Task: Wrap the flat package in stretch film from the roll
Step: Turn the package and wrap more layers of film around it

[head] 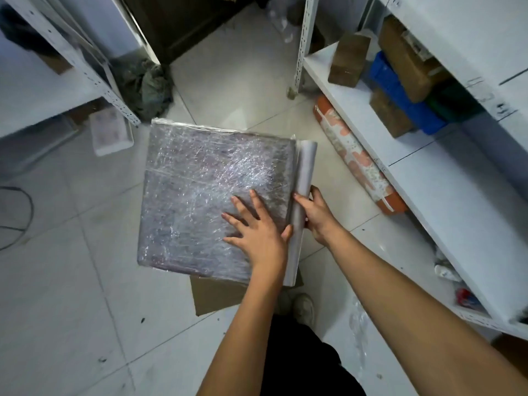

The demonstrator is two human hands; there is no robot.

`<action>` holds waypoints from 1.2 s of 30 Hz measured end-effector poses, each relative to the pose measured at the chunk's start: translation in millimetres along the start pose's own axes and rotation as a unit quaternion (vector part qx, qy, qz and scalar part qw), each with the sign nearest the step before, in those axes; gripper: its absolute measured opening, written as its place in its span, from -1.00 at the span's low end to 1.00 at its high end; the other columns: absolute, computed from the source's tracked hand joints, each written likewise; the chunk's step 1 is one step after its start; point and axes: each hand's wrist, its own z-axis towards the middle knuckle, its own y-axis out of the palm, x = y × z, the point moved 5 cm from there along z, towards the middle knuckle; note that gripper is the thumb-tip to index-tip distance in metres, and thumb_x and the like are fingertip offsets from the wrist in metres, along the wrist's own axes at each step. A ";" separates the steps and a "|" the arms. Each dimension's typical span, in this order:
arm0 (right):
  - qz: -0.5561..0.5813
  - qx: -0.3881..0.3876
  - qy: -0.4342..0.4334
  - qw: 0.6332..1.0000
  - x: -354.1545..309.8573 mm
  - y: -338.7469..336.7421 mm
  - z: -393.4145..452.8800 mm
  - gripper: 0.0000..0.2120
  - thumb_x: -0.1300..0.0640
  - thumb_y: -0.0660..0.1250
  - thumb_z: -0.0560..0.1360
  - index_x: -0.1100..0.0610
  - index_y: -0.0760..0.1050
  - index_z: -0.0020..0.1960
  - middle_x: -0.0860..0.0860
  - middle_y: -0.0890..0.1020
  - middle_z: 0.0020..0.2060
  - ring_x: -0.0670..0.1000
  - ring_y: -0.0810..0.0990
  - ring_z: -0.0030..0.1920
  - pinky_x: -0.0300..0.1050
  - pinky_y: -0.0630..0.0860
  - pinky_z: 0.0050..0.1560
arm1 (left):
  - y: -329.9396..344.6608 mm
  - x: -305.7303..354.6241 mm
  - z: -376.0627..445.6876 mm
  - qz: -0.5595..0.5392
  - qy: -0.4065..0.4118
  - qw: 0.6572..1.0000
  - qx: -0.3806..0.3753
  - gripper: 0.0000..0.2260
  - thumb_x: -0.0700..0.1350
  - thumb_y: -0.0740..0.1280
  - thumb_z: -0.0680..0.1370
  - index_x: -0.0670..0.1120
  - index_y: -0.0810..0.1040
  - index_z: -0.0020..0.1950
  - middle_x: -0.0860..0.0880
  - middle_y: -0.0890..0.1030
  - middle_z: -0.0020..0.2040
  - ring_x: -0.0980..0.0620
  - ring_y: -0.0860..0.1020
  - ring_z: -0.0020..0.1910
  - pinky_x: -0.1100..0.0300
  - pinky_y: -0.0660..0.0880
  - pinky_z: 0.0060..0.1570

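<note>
Head view, looking down at a pale tiled floor (71, 295).

Flat square package, dark grey-purple, covered in crinkled clear stretch film (211, 192): sits at centre of view, above the floor, its near edge over a piece of brown cardboard (217, 295). Film on the top face is wrinkled and shiny; a loose film edge shows along the far side.

Roll of clear stretch film, long pale cylinder (303, 195): lies right along the package's right edge, touching it, running near to far. Film passes from the roll onto the package's right edge.

Left hand (257, 230): flat on the package's top face, near-right part. Fingers straight and spread, palm pressing down on the film; thumb against the roll side. Nothing grasped.

Right hand (317, 212): wrapped around the roll at about its middle, fingers curled over it from the right, grasping it.

Surroundings: white metal shelving (414, 181) on the right, holding brown wrapped blocks (347, 62) and a blue plastic crate (400, 98). A long orange-and-white patterned roll (357, 155) lies on the floor beneath the shelf edge. Second white shelf unit (57, 81) at far left, a small white box (110, 132) on the floor below it. Crumpled greenish cloth (145, 84) at far centre. One pale shoe (304, 307) visible just near the cardboard.
</note>
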 end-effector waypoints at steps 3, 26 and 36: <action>0.026 0.016 0.009 1.000 -5.9 1.5 -1.5 -0.76 0.21 0.27 0.56 0.05 0.33 0.19 0.07 0.56 0.04 -0.03 0.58 -0.17 -0.18 0.47 -0.29 | -0.4 12.5 6.4 0.002 -0.032 0.997 -0.069 0.00 0.24 0.27 0.51 -0.11 -0.52 0.41 -0.31 -0.36 0.49 -0.50 -0.21 0.43 -0.47 0.17 0.23; -0.144 -0.188 -0.099 0.967 -110.1 69.8 43.7 -0.67 0.26 0.42 0.44 0.12 0.43 0.15 0.15 0.60 -0.03 0.05 0.58 -0.12 -0.05 0.55 -0.09 | -54.3 8.1 31.8 -0.153 -0.191 0.969 0.042 -0.08 0.33 0.23 0.49 0.00 -0.33 0.54 -0.17 -0.28 0.55 -0.33 -0.15 0.51 -0.24 0.35 0.29; -0.232 -0.281 -0.104 0.925 -111.2 85.6 36.5 -0.61 0.25 0.47 0.41 0.16 0.44 0.19 0.07 0.58 0.00 0.01 0.58 -0.04 -0.18 0.55 -0.05 | -45.6 -7.1 9.0 -0.266 -0.268 0.921 0.097 -0.06 0.31 0.35 0.42 0.11 -0.20 0.56 -0.02 -0.25 0.57 -0.14 -0.20 0.54 -0.19 0.23 0.37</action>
